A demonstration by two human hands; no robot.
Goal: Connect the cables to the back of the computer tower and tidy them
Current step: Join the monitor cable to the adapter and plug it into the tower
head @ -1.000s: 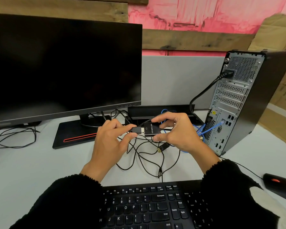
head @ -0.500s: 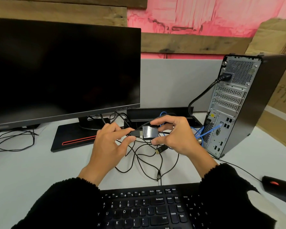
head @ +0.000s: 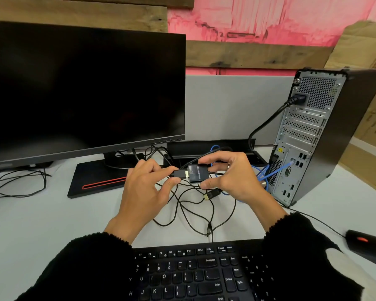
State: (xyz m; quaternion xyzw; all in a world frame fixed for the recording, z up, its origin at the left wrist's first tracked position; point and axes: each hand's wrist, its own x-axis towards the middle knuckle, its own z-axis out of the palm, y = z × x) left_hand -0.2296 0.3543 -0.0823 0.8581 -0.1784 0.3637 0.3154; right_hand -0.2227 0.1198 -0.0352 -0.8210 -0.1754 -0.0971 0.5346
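My left hand [head: 147, 187] pinches a black cable plug [head: 179, 173] between thumb and forefinger, its end against a small black adapter box [head: 197, 173]. My right hand [head: 232, 177] holds that box between thumb and fingers, above a tangle of black cables [head: 191, 211] on the table. Below the box lies a loose plug with a gold tip [head: 212, 194]. The computer tower [head: 319, 135] stands at the right, its back panel facing me. A black power cable [head: 267, 122] and a blue network cable [head: 274, 170] are plugged into it.
A black monitor [head: 83, 90] stands at the left on a flat base [head: 96, 181]. A keyboard [head: 195, 272] lies at the near edge, a black mouse [head: 367, 244] at the right. More looped cable [head: 15, 183] lies far left. A grey divider panel [head: 232, 107] stands behind the table.
Both hands stay together at the adapter box with the plug against its left end. The box's labelled face has turned back towards me.
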